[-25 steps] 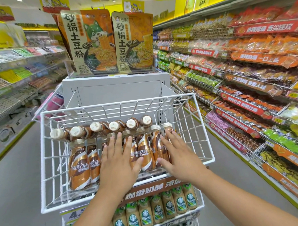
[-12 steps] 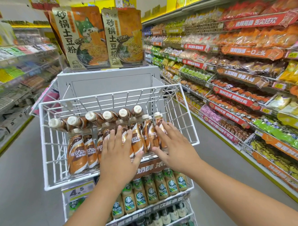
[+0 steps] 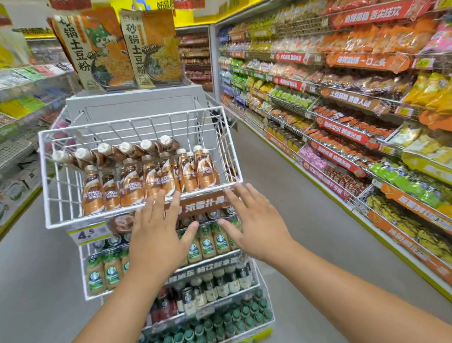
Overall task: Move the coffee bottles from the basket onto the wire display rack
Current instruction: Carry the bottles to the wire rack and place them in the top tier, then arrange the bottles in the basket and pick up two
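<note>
Shop aisle, white rack (image 3: 141, 219) stocked with bottles (image 3: 147, 180). Left hand (image 3: 158, 239) and right hand (image 3: 256, 227) spread flat, empty, just before rack. Probably back to basket next.

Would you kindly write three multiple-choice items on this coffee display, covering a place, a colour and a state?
1. Where do the Nescafe bottles sit?
A. top wire basket
B. floor
C. right wall shelves

2. What colour are the caps on the lowest tier?
A. red
B. green
C. yellow

3. How are the left hand and right hand?
A. each gripping a bottle
B. open and empty
C. holding a price tag

Key: 1 A, they fill the top wire basket; 2 B, the caps there are dark green; 3 B, fingers spread, nothing held.
</note>
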`<state>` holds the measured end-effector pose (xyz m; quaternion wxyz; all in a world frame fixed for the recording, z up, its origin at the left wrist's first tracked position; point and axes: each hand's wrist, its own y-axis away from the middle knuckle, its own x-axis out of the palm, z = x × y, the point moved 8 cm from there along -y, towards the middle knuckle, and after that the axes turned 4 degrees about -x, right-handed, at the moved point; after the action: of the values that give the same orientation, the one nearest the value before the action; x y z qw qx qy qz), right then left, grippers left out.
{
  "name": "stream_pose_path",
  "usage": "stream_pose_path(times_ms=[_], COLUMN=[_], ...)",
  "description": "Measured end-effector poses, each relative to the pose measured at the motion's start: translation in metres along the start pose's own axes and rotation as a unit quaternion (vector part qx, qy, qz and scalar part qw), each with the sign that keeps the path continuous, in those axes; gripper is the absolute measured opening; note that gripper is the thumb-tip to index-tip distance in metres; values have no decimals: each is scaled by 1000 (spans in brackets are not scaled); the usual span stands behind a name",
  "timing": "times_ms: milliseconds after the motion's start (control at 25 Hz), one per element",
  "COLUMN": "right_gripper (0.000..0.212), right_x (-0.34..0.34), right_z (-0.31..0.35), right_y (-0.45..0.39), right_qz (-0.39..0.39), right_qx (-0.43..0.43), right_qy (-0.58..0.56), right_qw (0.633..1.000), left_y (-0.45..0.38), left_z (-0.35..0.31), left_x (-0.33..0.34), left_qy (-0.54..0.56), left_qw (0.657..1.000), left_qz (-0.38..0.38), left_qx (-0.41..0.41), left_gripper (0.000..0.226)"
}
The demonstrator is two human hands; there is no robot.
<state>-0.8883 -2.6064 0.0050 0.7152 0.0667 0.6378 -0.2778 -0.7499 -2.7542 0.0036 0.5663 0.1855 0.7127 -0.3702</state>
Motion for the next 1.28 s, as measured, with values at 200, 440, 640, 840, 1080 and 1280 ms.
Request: stream_pose_path(times_ms=[200,440,640,840,1080,1280], right_gripper=[78,78,78,77,79,78], right_x=[-20,-43,-51,-59,-102,-129], right_z=[-29,-58,-78,-102,-137,-177], right_y=[73,152,233,339,477,593], right_qz=[-2,-24,-27,-27,-82,-91], right_qx=[36,127,233,337,440,499], right_qy=[5,17,24,45,80,95], right_qw=[999,991,972,940,891,856], left_y=[51,82,114,170,261,349], left_z=[-58,-108,-160,-243,-359,-461], left_x=[-10,-16,-12,-1,-6,-11], left_qy=[0,34,84,115,168,172], left_qw=[999,991,972,941,891,860], left_qz=[14,1,17,39,74,84], left_qx=[45,132,221,315,416,472], left_gripper=[83,80,80,84,82,88])
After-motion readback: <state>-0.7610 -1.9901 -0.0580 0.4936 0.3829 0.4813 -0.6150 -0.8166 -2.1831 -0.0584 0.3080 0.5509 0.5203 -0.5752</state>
